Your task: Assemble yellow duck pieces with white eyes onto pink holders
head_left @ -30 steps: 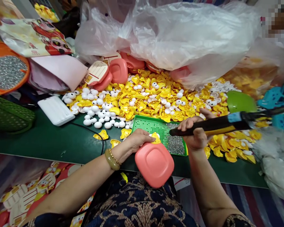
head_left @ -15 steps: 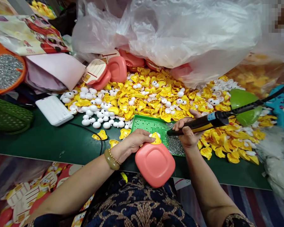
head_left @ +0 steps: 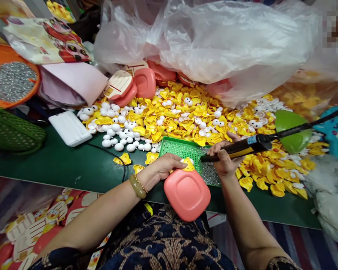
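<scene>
My left hand (head_left: 169, 165) is closed on a coral-pink, rounded-square plastic piece (head_left: 187, 195), gripping it at its top edge. A yellow duck-head part (head_left: 188, 164) with white eyes sits there, under my thumb. In my right hand (head_left: 225, 159) is a black electric screwdriver (head_left: 239, 149) with a yellow stripe, its cord running off to the right. The tool's tip points left, over a green perforated tray (head_left: 173, 146), apart from the pink piece. Small silver screws (head_left: 211, 172) lie in the tray's right part, partly behind my hands.
Yellow beak-like parts (head_left: 199, 108) and white eye pieces (head_left: 119, 146) are heaped across the table's back. A white power bank (head_left: 70, 128) lies left, with a cable. Further left stand an orange bowl (head_left: 33, 95) of screws and a green basket (head_left: 19, 131). Plastic bags (head_left: 231, 41) hang over the back.
The whole view has shifted slightly, so the table things appear further right. Both hands keep their holds, and the screwdriver's tip stays over the tray.
</scene>
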The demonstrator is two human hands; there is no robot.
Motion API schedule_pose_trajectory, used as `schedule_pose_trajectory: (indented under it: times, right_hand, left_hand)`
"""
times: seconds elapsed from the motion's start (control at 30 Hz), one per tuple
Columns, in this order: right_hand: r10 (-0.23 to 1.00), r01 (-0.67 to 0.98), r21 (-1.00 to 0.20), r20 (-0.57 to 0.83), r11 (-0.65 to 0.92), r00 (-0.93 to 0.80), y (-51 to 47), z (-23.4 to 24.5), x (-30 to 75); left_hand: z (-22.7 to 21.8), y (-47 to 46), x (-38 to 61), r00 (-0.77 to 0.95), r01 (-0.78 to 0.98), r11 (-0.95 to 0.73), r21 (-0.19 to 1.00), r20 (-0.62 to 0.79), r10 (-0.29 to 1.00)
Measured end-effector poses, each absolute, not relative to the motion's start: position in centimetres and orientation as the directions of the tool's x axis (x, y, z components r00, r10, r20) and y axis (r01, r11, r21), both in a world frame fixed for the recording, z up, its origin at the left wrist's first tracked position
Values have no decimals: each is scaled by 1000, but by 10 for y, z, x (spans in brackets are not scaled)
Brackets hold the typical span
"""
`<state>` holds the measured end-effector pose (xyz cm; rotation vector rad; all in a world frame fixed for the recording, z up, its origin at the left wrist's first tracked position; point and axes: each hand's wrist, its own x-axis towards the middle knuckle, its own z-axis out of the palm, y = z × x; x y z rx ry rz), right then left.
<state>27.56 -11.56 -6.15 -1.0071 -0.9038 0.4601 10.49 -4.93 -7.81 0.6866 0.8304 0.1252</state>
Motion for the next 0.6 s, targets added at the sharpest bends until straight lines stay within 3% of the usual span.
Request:
schedule_pose_trajectory:
  times: [0.23, 0.37, 0.6]
  right_hand:
    - [658, 13, -791, 518, 611, 546, -122, -24, 269]
    - [692, -39, -772, 544, 634, 474, -125, -4, 252]
    - [733, -64, -783, 546, 619, 406, -121, -14, 240]
  left_hand:
    - [-81, -50, 103, 695, 180, 754, 631, -624, 357]
    - [-82, -51, 104, 698, 182, 732, 656, -611, 375]
    - [-80, -53, 105, 690, 185, 723, 666, -612, 387]
